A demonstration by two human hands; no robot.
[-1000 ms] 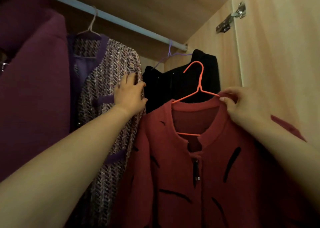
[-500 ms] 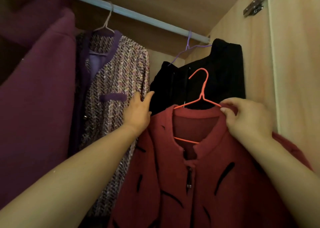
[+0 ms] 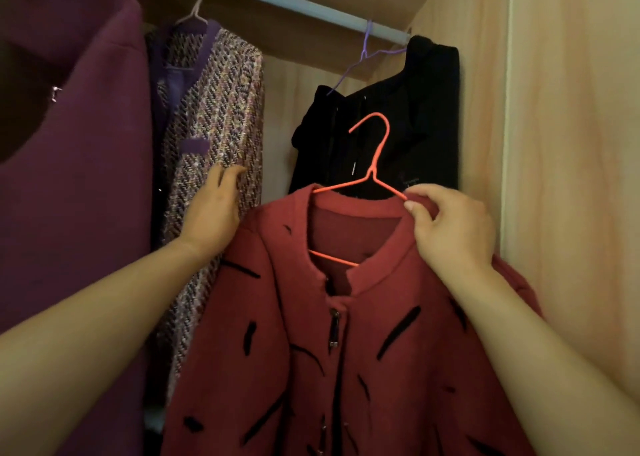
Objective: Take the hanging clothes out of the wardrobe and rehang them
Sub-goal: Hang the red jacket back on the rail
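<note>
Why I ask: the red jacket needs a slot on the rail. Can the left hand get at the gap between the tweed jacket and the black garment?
Probably yes. The left hand already rests on the tweed jacket at its right edge, beside the open gap; the red jacket, held by the right hand, hangs lower and nearer.

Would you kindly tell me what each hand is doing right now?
Left hand: open, pressed against the tweed jacket.
Right hand: closed, pinching the red cardigan collar.

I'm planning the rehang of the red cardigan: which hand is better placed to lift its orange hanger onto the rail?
Right. The right hand already pinches the red knitted cardigan at the orange wire hanger, below the pale metal rail. The left hand presses the purple tweed jacket aside, probably keeping a gap.
</note>
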